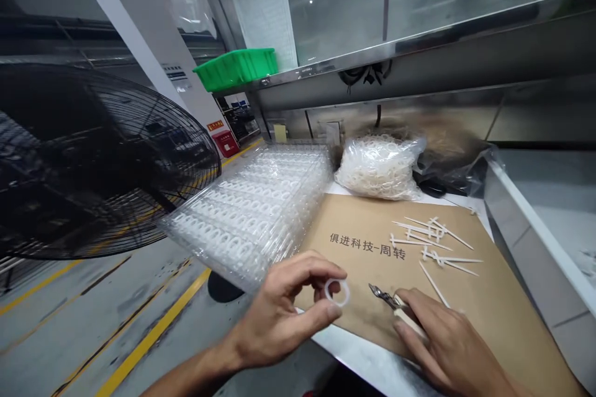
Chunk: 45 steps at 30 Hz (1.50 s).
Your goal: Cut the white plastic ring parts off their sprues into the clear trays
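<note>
Two bare hands worked over a brown kraft sheet. The left hand pinched a white plastic ring between thumb and fingertips, holding it just above the sheet's edge. The right hand was closed around the pale handles of small flush cutters, their steel nose lying over the sheet. Just beyond lay scattered white plastic runners. Farther off, a stack of clear plastic trays sat beside a bulging bag of white rings, with a black caged fan and a green plastic crate beyond.
</note>
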{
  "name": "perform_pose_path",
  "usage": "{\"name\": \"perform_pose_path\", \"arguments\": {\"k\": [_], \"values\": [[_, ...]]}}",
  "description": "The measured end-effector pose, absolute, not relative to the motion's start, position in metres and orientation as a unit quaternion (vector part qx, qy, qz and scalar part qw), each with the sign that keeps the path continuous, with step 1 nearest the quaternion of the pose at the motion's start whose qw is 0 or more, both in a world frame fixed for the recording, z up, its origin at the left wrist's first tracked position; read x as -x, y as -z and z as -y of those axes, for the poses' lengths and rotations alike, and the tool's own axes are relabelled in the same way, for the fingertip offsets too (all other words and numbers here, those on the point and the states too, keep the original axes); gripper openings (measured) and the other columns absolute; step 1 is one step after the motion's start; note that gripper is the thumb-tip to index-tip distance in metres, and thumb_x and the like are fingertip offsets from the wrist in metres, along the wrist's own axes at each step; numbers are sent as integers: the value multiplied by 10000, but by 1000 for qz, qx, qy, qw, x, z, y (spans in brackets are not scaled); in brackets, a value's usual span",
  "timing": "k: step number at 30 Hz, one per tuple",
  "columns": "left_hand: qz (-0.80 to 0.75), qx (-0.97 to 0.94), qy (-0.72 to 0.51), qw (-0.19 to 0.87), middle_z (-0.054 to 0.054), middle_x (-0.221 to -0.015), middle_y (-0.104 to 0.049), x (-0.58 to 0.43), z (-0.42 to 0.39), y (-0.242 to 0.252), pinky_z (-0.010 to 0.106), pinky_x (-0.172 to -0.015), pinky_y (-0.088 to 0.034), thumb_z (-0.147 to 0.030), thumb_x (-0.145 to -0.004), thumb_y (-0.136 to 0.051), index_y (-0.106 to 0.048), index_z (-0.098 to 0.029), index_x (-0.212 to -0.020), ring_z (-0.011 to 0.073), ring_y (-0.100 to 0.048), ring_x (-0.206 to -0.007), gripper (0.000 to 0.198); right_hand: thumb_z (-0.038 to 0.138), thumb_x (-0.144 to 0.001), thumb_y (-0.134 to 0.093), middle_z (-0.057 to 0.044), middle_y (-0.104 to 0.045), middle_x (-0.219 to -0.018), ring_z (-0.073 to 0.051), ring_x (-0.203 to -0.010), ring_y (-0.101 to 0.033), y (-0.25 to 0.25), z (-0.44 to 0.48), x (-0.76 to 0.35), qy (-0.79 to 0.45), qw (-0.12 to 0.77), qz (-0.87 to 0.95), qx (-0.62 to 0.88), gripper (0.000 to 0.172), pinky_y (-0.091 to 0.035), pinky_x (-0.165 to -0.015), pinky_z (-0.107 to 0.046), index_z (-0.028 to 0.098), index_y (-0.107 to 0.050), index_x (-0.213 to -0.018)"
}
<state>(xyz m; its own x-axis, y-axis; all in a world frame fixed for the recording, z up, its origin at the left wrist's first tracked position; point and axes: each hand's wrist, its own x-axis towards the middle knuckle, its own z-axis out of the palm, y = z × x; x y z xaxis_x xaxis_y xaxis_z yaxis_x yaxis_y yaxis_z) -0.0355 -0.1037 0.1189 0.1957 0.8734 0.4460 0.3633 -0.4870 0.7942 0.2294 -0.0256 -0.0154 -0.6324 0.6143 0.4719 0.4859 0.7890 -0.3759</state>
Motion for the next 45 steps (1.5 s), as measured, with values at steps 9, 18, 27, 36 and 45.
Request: {"name": "perform_pose_path", "arguments": {"k": [9,18,27,36,45], "values": [[-529,-748,-365,163,65,-880,-669,140,66,-198,293,-700,-551,-229,-865,-708,-672,-182,-1180,153,-632,-786,320,307,-953,-494,-97,-776,-1001,-243,-825,-771,15,25,-227,-66,342,892,287,238,-635,-676,-320,210,-611,-1136],[-641,-743,-191,29,22,-747,-656,223,-61,-182,229,-665,-441,-290,-796,-655,-734,-137,-968,121,-570,-683,244,291,-945,-499,-92,-769,-980,-219,-807,-762,14,20,-229,-90,349,892,272,244,-626,-685,-291,209,-621,-1140],[-634,-763,-120,-19,39,-787,-711,213,-70,-192,236,-711,-420,-232,-805,-574,-740,-140,-1099,147,-604,-703,350,287,-958,-485,-117,-758,-996,-240,-854,-748,16,23,-227,-75,349,898,257,255,-600,-725,-328,180,-588,-1165],[-537,-835,-100,-62,56,-907,-735,127,-96,-218,246,-745,-451,-373,-842,-569,-728,-162,-1108,180,-644,-783,375,349,-945,-488,-102,-718,-938,-236,-848,-693,-10,35,-220,-77,230,917,316,236,-516,-732,-317,172,-591,-1063],[-381,-923,-48,-27,82,-959,-727,-37,-95,-197,297,-773,-490,-330,-845,-611,-727,-204,-1038,211,-672,-840,258,373,-980,-478,-200,-680,-949,-323,-912,-654,-12,28,-219,-16,165,855,491,283,-517,-781,-412,111,-578,-1014]]}}
